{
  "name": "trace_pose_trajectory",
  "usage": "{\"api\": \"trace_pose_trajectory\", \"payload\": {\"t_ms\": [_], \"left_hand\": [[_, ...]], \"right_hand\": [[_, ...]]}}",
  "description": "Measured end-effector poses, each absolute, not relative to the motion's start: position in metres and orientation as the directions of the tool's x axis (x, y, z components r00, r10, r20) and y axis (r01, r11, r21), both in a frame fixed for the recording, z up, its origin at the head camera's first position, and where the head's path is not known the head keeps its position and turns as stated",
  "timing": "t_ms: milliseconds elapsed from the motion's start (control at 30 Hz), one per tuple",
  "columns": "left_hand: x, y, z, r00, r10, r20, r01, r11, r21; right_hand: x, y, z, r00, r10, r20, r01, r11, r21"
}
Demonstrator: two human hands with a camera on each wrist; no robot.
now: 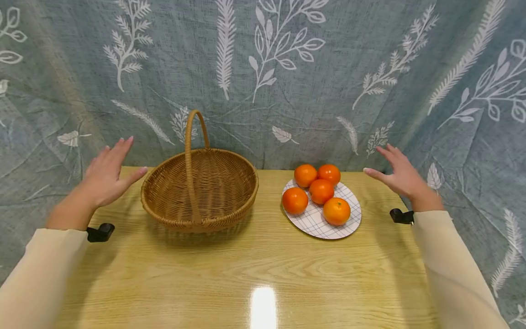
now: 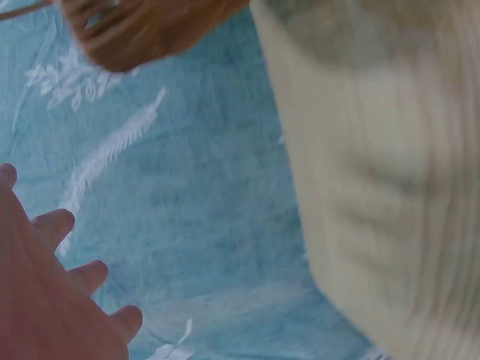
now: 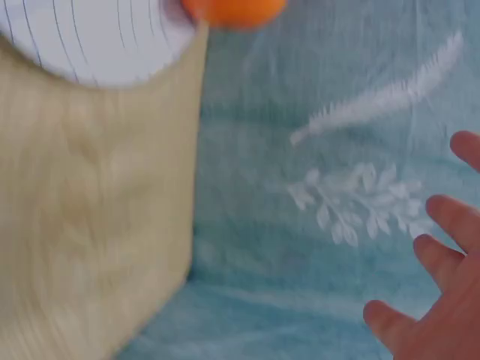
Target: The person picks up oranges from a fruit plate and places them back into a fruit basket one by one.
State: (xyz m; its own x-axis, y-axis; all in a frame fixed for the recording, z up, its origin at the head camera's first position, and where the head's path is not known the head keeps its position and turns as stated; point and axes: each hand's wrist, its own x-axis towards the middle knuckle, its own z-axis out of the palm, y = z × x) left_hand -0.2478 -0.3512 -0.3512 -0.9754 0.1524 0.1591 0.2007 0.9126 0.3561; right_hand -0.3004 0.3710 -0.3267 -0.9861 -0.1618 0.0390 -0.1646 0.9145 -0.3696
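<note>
On the left of the table stands a brown wicker basket point(image 1: 222, 183) with a tall arched handle; nothing lies in it. My left hand point(image 1: 107, 176) is raised just left of its rim, fingers straight and thumb spread toward it. To the right, a white checked plate point(image 1: 308, 223) carries several orange mandarins point(image 1: 337, 211). My right hand point(image 1: 400, 176) hovers right of the plate with its fingers spread and nothing held. Part of the basket point(image 2: 142, 37) shows at the top of the left wrist view. The right wrist view catches the plate's edge point(image 3: 112, 60) and one mandarin point(image 3: 236, 9).
The light wooden table point(image 1: 230, 274) reaches back to a grey-green curtain point(image 1: 246, 128) with white leaf prints, which hangs behind it and at both sides. Each wrist wears a small black camera mount, seen at the left wrist point(image 1: 100, 233) and the right wrist point(image 1: 402, 216).
</note>
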Motion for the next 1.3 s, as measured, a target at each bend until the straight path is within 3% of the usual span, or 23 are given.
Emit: {"api": "trace_pose_trajectory", "payload": {"t_ms": [267,367,833,1133,1300], "left_hand": [[-0.236,-0.337,-0.376,-0.947,0.196,0.256,0.310,0.774,0.552],[-0.231,-0.331,-0.381,-0.952,0.179,0.248,0.298,0.722,0.625],[-0.225,-0.321,-0.399,-0.986,0.165,-0.007,0.077,0.498,0.864],[-0.226,-0.326,-0.404,-0.978,0.210,0.010,0.077,0.315,0.946],[-0.228,-0.331,-0.408,-0.965,0.259,0.043,0.072,0.106,0.992]], "right_hand": [[-0.279,0.346,-0.367,-0.957,-0.234,0.173,-0.290,0.822,-0.491],[-0.274,0.337,-0.384,-0.946,-0.251,0.206,-0.323,0.791,-0.519],[-0.249,0.317,-0.444,-0.954,-0.268,0.137,-0.277,0.609,-0.743],[-0.243,0.310,-0.450,-0.965,-0.251,0.079,-0.211,0.559,-0.802],[-0.244,0.311,-0.452,-0.963,-0.250,0.097,-0.224,0.550,-0.805]]}}
